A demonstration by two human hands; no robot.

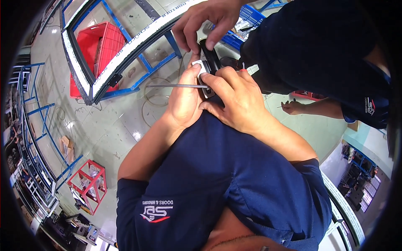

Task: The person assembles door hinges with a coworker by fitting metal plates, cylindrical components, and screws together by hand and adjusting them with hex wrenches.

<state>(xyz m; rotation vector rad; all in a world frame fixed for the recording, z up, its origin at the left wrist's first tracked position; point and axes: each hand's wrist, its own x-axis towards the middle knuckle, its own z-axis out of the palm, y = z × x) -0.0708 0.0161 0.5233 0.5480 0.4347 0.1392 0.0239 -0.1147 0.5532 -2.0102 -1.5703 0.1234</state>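
Wearer's left hand (185, 94): enters from the lower left on its forearm (144, 144), elbow bent, wrist running upward to the centre top of the frame. Palm faces the centre of the picture; thumb points up and presses the pale face of a small block-shaped part (202, 68), pale and black. Hand is narrowed about this part and holds it; the other fingers are mostly hidden behind.

Right hand (238, 94): forearm (289, 140) slants up and leftward from the lower right. Back of the hand faces the camera, knuckles bent. Forefinger rests on the block-shaped part, thumb stretches leftward below it. Cannot tell whether this hand also grips the thin grey rod (173, 85), which lies nearly level across the left hand, its right end at the part. A small red piece (243, 70) shows at the right hand's upper knuckles; its attachment is unclear.

Position of the part: just above the frame's centre, between both hands, tilted.

Co-worker's hand (211, 19), upper centre: reaches down, fingers curved at a black cylindrical piece (211, 58) beside the part. A second outside hand (293, 108), right of centre, extends leftward, fingers loosely bent.

Surroundings: curved frame with white strip (130, 48) on blue supports (115, 93), upper left; red crate (113, 39) behind it.
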